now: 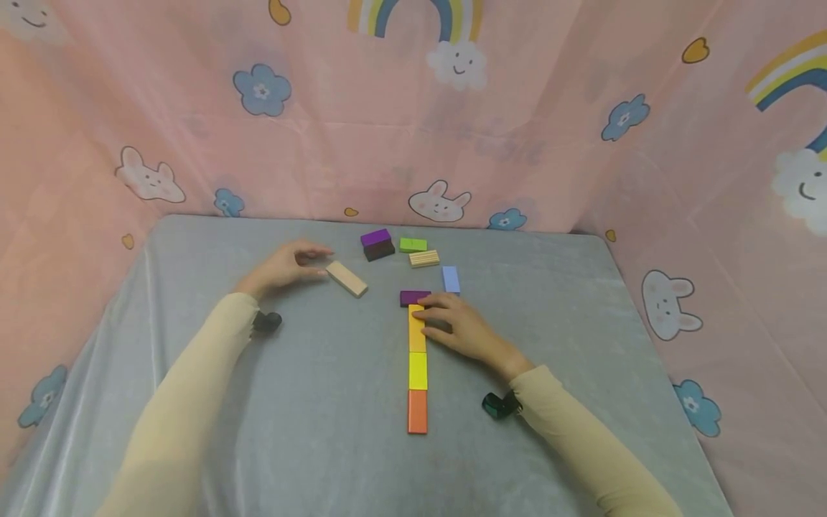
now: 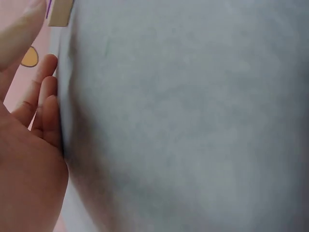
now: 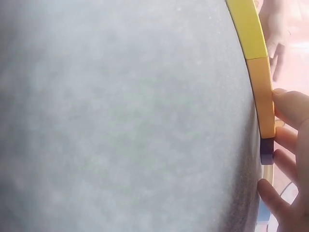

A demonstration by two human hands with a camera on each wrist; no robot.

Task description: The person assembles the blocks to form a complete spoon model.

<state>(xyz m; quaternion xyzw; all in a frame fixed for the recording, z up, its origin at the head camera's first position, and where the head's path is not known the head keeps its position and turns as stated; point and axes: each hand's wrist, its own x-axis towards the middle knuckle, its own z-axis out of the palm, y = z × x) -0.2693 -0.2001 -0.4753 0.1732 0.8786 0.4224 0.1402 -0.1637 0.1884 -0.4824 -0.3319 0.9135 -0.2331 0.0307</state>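
In the head view a column of blocks runs up the table: an orange block (image 1: 418, 411), a yellow block (image 1: 418, 370) and an amber block (image 1: 416, 337), with a dark purple block (image 1: 415, 296) lying crosswise at the far end. My right hand (image 1: 466, 332) touches the amber block and the purple one with its fingertips, fingers spread. A plain wooden block (image 1: 347, 279) lies at a slant on the left. Beside its near-left end is my left hand (image 1: 284, 267), thumb and fingers apart with nothing between them.
Behind the column lie a blue block (image 1: 451, 279), a ridged tan block (image 1: 423, 258), a green block (image 1: 413, 245), and a violet block (image 1: 375, 237) on or against a dark brown block (image 1: 379, 250). A grey cloth (image 1: 323, 402) covers the table; a pink patterned curtain (image 1: 349, 143) hangs behind.
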